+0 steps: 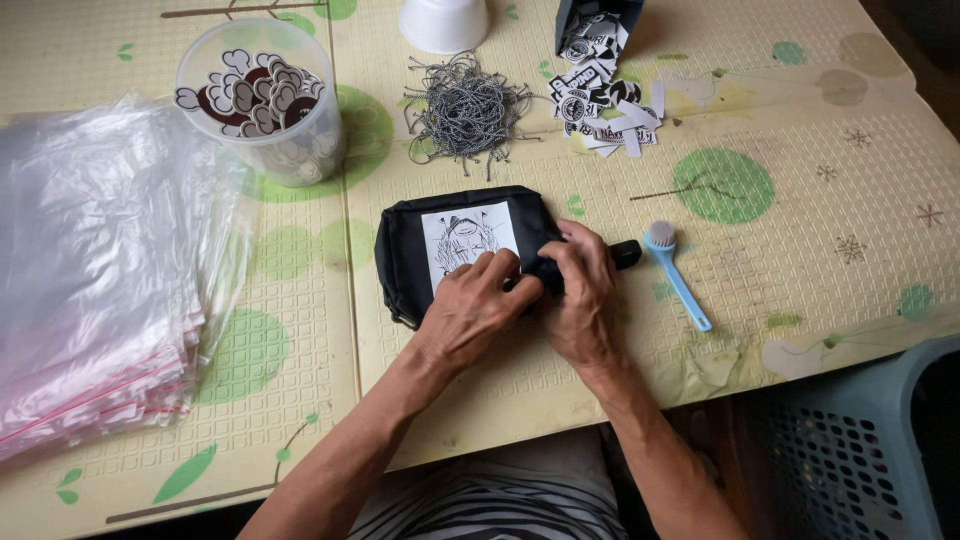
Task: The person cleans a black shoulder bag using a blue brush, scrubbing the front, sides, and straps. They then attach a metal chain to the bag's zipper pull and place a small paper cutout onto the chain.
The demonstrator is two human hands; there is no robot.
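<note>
Hands meet at the lower right corner of a black pouch (405,250) lying flat on the table (780,280), directly in front of the person. Left hand (470,305) rests on the pouch, fingers pressed together near the edge of a white rectangular picture patch (468,238) on its face, apparently steadying it. Right hand (585,290) curls over the pouch's right end, fingers pinching something small there; what exactly is hidden.

Supplies sit in an arc within reach: clear tub of brown-and-white cut-out stickers (262,95) upper left, heap of grey cords (465,108) centre, black-and-white labels (605,100) spilling from a dark box. Stack of clear zip bags (95,260) with red seal lines, far left. Light blue brush (675,270) just right of the pouch.
</note>
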